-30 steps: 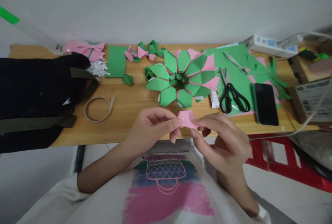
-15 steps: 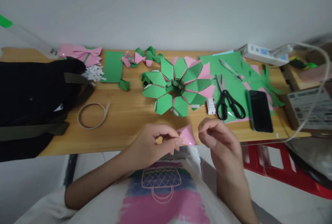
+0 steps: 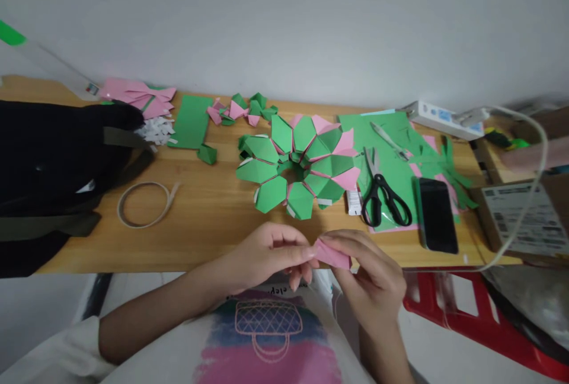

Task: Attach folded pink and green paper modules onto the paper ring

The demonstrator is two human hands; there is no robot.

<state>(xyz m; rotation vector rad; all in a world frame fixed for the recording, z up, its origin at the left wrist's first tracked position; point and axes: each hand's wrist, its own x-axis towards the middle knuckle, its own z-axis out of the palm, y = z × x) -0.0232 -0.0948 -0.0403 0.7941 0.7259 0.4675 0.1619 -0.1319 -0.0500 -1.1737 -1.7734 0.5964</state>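
Observation:
A small folded piece of pink paper is held between both hands over the table's front edge. My left hand pinches its left end between thumb and fingers. From the right, my right hand grips the same piece, fingers on its top edge and thumb beneath. Just beyond the hands stands a ring-shaped paper flower with green petals and pink ones behind them at its right. Thin white strips stick to some petal edges. Black-handled scissors lie to the right, beside a small white packet.
Green sheets with paper offcuts and tweezers lie at right, near a phone and a power strip. Leftward are a tape roll, a black bag, white scraps and several folded pieces.
My right hand has come left and closed on the pink paper, which only my left hand held before. The paper now looks flatter and turned. The whole view has shifted slightly.

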